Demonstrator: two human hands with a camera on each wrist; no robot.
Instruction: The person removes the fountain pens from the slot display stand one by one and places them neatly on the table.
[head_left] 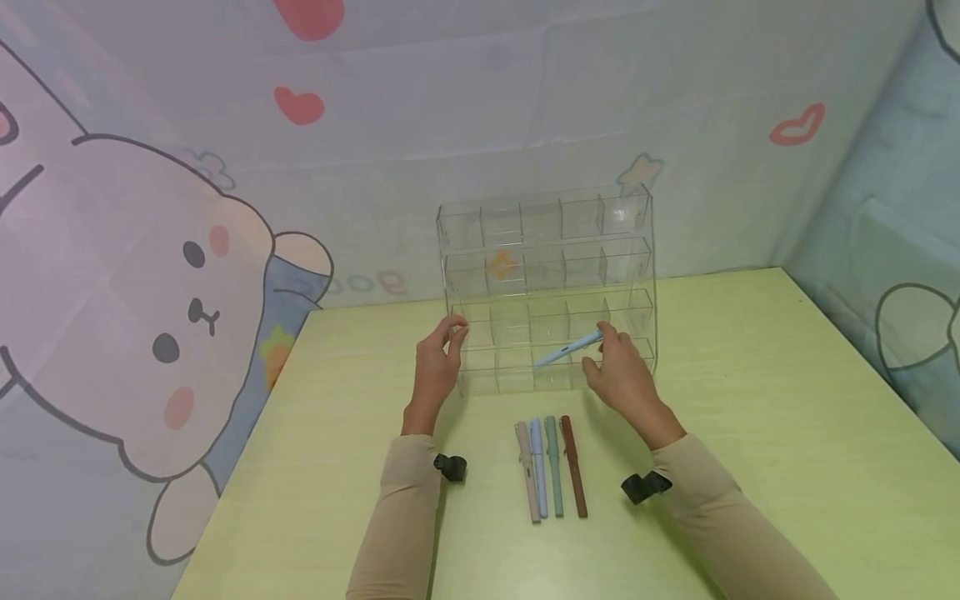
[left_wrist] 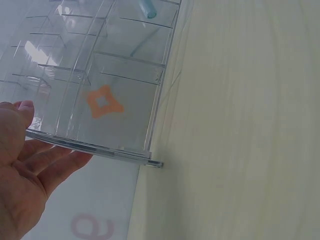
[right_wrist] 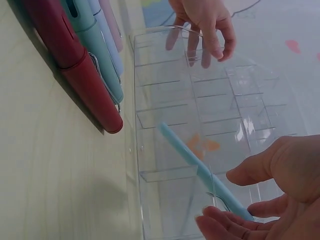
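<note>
My left hand (head_left: 437,357) grips the left side panel of a clear acrylic rack (head_left: 551,325), thumb on one face and fingers round the other. The rack stands upright with several tiers of small compartments. My right hand (head_left: 621,372) holds a light blue pen (head_left: 567,348) by its clip end, between the fingers. In the right wrist view, the thumb (right_wrist: 250,169) stands apart from the pen (right_wrist: 185,150). The pen slants down to the left and overlaps the lower tiers. Its far end shows through the acrylic in the left wrist view.
Before the rack lie a grey-beige pen (head_left: 528,471), a blue pen (head_left: 538,467), a green pen (head_left: 554,467) and a dark red pen (head_left: 574,467), side by side. The yellow-green table (head_left: 322,467) ends at a printed cloth backdrop (head_left: 405,125) behind the rack.
</note>
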